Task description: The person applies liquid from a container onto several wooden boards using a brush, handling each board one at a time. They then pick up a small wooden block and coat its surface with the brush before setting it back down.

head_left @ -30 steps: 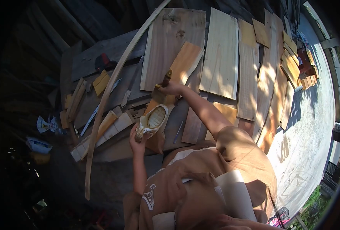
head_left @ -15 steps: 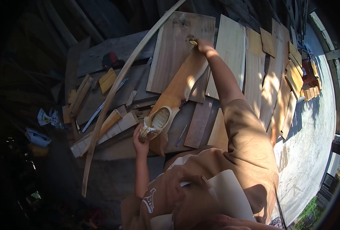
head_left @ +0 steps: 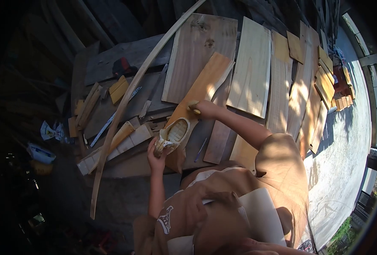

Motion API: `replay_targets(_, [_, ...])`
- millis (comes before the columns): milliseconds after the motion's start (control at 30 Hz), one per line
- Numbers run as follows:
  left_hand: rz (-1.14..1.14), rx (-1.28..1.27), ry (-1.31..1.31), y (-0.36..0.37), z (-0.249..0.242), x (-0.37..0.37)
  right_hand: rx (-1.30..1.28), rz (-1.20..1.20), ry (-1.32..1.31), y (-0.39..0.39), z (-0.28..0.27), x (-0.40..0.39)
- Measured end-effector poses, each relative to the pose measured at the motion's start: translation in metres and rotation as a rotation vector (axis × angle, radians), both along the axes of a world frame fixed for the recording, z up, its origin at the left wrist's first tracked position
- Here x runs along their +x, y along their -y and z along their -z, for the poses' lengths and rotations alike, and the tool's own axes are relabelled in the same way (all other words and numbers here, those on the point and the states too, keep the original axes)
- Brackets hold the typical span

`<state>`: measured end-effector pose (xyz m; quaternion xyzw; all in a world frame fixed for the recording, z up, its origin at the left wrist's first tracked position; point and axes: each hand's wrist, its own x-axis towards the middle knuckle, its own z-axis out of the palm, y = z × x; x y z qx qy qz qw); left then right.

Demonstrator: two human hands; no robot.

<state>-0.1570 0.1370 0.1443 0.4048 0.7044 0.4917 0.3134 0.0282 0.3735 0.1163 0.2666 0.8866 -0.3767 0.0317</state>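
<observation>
My left hand (head_left: 156, 156) is closed around the near end of an oval, cream-coloured shell-like container (head_left: 175, 134) with a ribbed inside. The container rests over the near part of an orange-brown board (head_left: 207, 78) with an uneven right edge. On the same board, just above and right of the container, my right hand (head_left: 203, 109) is closed on a small yellowish object (head_left: 193, 107), too small to make out. Beneath the far end of the orange board lies a wide brown plank (head_left: 192, 51) with dark knots.
A long thin curved strip (head_left: 134, 85) crosses the left side. Pale planks (head_left: 250, 63) lie to the right. Short offcuts (head_left: 118, 89), a dark red item (head_left: 122, 66), a measuring tape (head_left: 103, 131) and a pen (head_left: 201, 149) lie around. Plastic bags (head_left: 52, 131) are far left.
My right hand has moved from the far end of the orange board down toward me, near the container, still holding the yellowish object. My left hand and the container have hardly moved.
</observation>
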Motion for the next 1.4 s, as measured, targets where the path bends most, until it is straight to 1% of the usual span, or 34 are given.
replay_targets(67, [0.001, 0.0, 0.002, -0.001, -0.002, 0.0, -0.25, 0.011, -0.223, 0.018, 0.02, -0.007])
replay_targets(100, [0.0, -0.004, 0.001, -0.001, -0.002, 0.0, -0.25, 0.007, -0.221, 0.015, 0.02, -0.004])
replay_targets(167, [-0.008, 0.0, -0.001, 0.001, -0.001, 0.0, -0.51, 0.177, -0.375, 0.003, 0.019, 0.01])
replay_targets(200, [-0.01, 0.007, -0.003, 0.001, 0.0, 0.0, -0.548, 0.308, -0.338, -0.007, 0.009, 0.02])
replay_targets(233, [-0.016, 0.012, 0.0, -0.001, 0.0, 0.001, -0.696, 0.407, -0.33, -0.025, 0.034, 0.032])
replay_targets(267, [-0.025, 0.002, 0.01, -0.001, -0.002, 0.002, -0.77, 0.657, -0.167, -0.042, 0.026, 0.045])
replay_targets(300, [-0.037, -0.007, 0.021, -0.002, -0.002, 0.002, -0.627, 0.67, -0.187, -0.064, 0.053, 0.062])
replay_targets(333, [-0.049, -0.002, 0.024, -0.002, -0.001, 0.002, -0.549, 0.624, -0.228, -0.077, 0.03, 0.073])
replay_targets(367, [-0.034, -0.005, -0.004, -0.001, 0.001, 0.0, -0.633, 0.605, -0.239, -0.097, 0.03, 0.084])
replay_targets(400, [-0.018, -0.01, -0.03, 0.0, 0.003, 0.0, -0.644, 0.625, -0.463, -0.114, 0.046, 0.094])
replay_targets(433, [-0.025, -0.016, -0.025, 0.001, 0.001, 0.002, -0.502, 0.615, -0.526, -0.129, 0.05, 0.102])
replay_targets(467, [-0.033, -0.018, -0.007, 0.0, -0.003, 0.004, -0.161, 0.528, -0.297, -0.151, 0.049, 0.111])
replay_targets(500, [-0.041, -0.013, 0.008, -0.002, -0.005, 0.004, 0.225, 0.402, -0.178, -0.168, 0.049, 0.117])
replay_targets(533, [-0.044, -0.01, 0.008, -0.003, -0.003, 0.003, 0.228, 0.398, -0.179, -0.169, 0.033, 0.111])
replay_targets(567, [-0.031, -0.002, -0.023, -0.002, 0.0, 0.002, 0.334, 0.488, -0.03, -0.164, 0.003, 0.099])
replay_targets(600, [-0.015, 0.005, -0.053, -0.001, 0.002, 0.001, 0.439, 0.578, 0.122, -0.16, -0.013, 0.091])
replay_targets(633, [-0.014, 0.002, -0.051, 0.0, 0.003, 0.001, 0.573, 0.475, 0.125, -0.162, -0.002, 0.089])
replay_targets(667, [-0.005, -0.004, -0.058, 0.0, 0.004, 0.0, 0.57, 0.478, 0.128, -0.158, 0.011, 0.087])
replay_targets(733, [0.007, -0.01, -0.071, 0.0, 0.004, -0.002, 0.536, 0.422, 0.297, -0.147, 0.042, 0.078])
replay_targets(767, [-0.007, 0.004, -0.039, 0.0, 0.003, 0.0, 0.676, 0.412, 0.231, -0.134, 0.062, 0.074])
replay_targets(800, [-0.021, 0.02, -0.006, 0.0, 0.003, 0.0, 0.585, 0.443, 0.228, -0.116, 0.059, 0.065])
replay_targets(833, [-0.019, 0.018, -0.007, 0.0, 0.003, 0.0, 0.543, 0.387, 0.301, -0.099, 0.051, 0.058])
replay_targets(900, [-0.018, -0.001, -0.009, 0.0, 0.002, 0.0, 0.612, 0.321, 0.207, -0.062, 0.048, 0.047])
replay_targets(933, [-0.017, -0.001, -0.005, -0.001, 0.001, 0.001, 0.501, 0.233, 0.246, -0.044, 0.035, 0.042])
replay_targets(967, [-0.022, -0.004, -0.016, -0.001, 0.0, 0.001, 0.462, 0.179, 0.211, -0.024, 0.029, 0.038])
replay_targets(1000, [-0.03, -0.007, -0.026, -0.001, -0.002, 0.002, 0.362, 0.15, 0.177, -0.005, 0.02, 0.033])
replay_targets(1033, [-0.035, -0.009, -0.021, -0.002, -0.003, 0.003, 0.363, 0.104, 0.016, 0.012, 0.037, 0.033])
replay_targets(1100, [-0.028, 0.008, -0.031, -0.002, -0.005, 0.004, 0.187, 0.031, 0.045, 0.038, 0.021, 0.022])
replay_targets(1133, [-0.032, 0.007, -0.031, -0.001, -0.004, 0.004, 0.187, 0.027, 0.044, 0.043, 0.008, 0.02])
replay_targets(1200, [-0.021, 0.029, -0.039, -0.001, 0.0, 0.002, -0.101, 0.006, -0.032, 0.046, -0.014, 0.018])
replay_targets(1233, [-0.024, 0.027, -0.042, 0.001, 0.002, 0.003, -0.326, 0.074, -0.202, 0.035, -0.006, 0.022])
replay_targets(1267, [-0.048, 0.03, -0.026, 0.002, 0.004, 0.003, -0.327, 0.073, -0.201, 0.029, 0.004, 0.027])
replay_targets(1333, [-0.077, 0.037, -0.01, 0.001, 0.005, 0.004, -0.561, 0.328, -0.292, 0.014, 0.027, 0.036])
replay_targets(1400, [-0.049, 0.038, -0.034, 0.0, 0.001, 0.006, -0.641, 0.522, -0.254, -0.012, 0.048, 0.048])
